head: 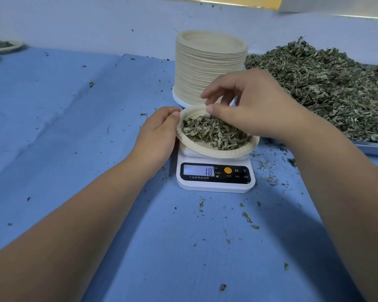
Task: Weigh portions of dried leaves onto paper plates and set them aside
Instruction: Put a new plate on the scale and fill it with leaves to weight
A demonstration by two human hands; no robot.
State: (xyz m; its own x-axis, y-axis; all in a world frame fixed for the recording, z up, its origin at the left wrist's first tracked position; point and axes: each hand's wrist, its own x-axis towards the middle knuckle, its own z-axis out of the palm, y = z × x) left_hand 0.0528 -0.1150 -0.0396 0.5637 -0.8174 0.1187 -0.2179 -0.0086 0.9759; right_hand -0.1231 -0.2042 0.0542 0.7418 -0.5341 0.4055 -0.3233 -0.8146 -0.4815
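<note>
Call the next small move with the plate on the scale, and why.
Probably lift the plate off the scale and carry it left. The left hand grips its raised left rim, the display reads 18, and a filled plate sits far left. Target weight isn't shown, so one more pinch from the right hand is possible.
</note>
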